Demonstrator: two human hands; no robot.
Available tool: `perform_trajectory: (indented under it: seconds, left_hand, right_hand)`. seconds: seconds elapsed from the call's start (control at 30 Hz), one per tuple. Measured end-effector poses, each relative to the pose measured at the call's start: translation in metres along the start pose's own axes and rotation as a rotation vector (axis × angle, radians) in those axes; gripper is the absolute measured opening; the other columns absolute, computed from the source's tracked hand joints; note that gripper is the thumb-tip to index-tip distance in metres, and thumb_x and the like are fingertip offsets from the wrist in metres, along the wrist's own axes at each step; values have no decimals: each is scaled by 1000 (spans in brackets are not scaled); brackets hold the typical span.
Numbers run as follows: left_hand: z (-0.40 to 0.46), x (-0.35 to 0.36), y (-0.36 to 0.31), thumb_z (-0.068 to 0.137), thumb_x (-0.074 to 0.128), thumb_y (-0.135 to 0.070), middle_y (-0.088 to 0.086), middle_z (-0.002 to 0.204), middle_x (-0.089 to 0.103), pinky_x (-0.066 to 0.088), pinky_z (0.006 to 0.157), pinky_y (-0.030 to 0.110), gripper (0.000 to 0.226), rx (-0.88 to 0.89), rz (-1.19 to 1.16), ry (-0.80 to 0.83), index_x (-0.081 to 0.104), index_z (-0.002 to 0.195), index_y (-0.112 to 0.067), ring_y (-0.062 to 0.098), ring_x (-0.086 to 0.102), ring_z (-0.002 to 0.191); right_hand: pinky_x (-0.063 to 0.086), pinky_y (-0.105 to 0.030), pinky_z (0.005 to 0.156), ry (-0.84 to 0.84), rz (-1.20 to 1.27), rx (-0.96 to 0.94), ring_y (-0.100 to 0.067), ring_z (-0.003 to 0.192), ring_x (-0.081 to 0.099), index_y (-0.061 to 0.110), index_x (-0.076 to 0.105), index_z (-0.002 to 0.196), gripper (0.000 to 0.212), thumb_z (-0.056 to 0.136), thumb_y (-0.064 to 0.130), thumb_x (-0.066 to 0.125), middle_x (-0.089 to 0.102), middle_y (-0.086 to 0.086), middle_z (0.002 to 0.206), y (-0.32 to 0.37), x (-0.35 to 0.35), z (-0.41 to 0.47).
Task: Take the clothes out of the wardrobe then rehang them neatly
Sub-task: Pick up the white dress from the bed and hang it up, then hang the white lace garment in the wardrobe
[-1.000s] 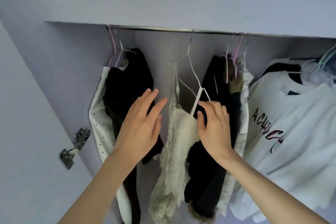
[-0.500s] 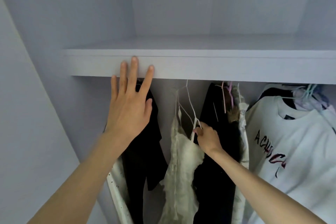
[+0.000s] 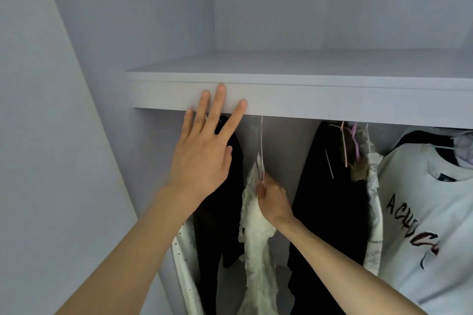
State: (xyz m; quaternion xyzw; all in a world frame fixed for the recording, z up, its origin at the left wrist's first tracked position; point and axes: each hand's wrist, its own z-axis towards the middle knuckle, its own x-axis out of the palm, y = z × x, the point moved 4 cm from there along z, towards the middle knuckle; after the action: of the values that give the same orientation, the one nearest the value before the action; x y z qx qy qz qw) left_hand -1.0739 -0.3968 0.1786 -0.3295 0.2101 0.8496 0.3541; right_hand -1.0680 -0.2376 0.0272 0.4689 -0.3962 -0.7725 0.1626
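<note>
Under the shelf (image 3: 307, 105) our right hand (image 3: 272, 202) still pinches the cream top's (image 3: 256, 238) hanger (image 3: 261, 151), now slid left; our left hand (image 3: 204, 156) stays spread, so we're about to unhook it

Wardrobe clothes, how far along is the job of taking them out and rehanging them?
Done: nothing visibly; the shelf shows no clothes. In hand: the right hand pinches the hanger of the cream garment; the left hand is spread open by the shelf edge. Left: black clothes, white T-shirt and the rest.
</note>
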Motion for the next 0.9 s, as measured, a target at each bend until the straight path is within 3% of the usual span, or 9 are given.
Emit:
perform_trajectory:
  seconds: [0.13, 0.23, 0.33, 0.5, 0.6, 0.8, 0.9]
  left_hand:
    - [-11, 0, -1, 85, 60, -16, 10, 156, -3, 7, 113, 51, 85, -40, 31, 26, 5, 149, -25, 31, -1, 143]
    - [-36, 4, -9, 88, 56, -16, 8, 156, 2, 4, 113, 50, 79, -107, 2, 44, 5, 148, -26, 27, -2, 143]
    - [-79, 10, -22, 89, 52, -17, 9, 156, 9, 6, 113, 48, 73, -209, 14, 78, 10, 148, -26, 26, -2, 143]
    - [-179, 8, -47, 92, 36, -24, 11, 153, 22, 15, 112, 49, 54, -489, 12, 158, 23, 144, -22, 27, 8, 142]
    - [-249, -9, -66, 91, 29, -28, 10, 149, 31, 17, 112, 48, 49, -673, 23, 202, 32, 140, -21, 26, 14, 142]
    - [-393, -89, -102, 90, 33, -34, 13, 143, 41, 22, 106, 52, 49, -1046, 196, 233, 43, 135, -18, 34, 27, 137]
    - [-460, -148, -127, 88, 35, -33, 14, 141, 43, 30, 103, 52, 49, -1213, 292, 200, 43, 133, -18, 35, 30, 135]
  right_hand:
    - [36, -26, 98, -6, -4, -23, -29, 121, 45, -5, 43, 129, 40, 96, 19, 44, 50, -18, 127, -2, -1, -15]
    - [17, -29, 115, -5, -66, -147, -25, 141, 21, 0, 24, 144, 58, 96, 22, 47, 25, -13, 151, -3, -7, -38]
    - [15, -42, 117, 5, -183, -323, -24, 143, 13, 7, 19, 147, 60, 96, 28, 45, 16, -11, 154, 0, -16, -63]
    - [8, -38, 113, 154, -333, -508, -27, 141, 21, 9, 24, 146, 69, 90, 50, 19, 23, -13, 152, 8, -7, -110]
    - [5, -39, 116, 324, -356, -596, -23, 144, 12, 13, 13, 148, 66, 94, 50, 19, 15, -9, 155, 18, 13, -151]
    - [2, -38, 116, 565, -261, -871, -18, 144, 10, 17, 10, 149, 65, 93, 49, 22, 14, -4, 156, 72, 55, -254]
    - [-4, -34, 115, 718, -209, -1009, -15, 144, 7, 20, 8, 149, 76, 83, 58, 6, 11, 0, 156, 101, 77, -327]
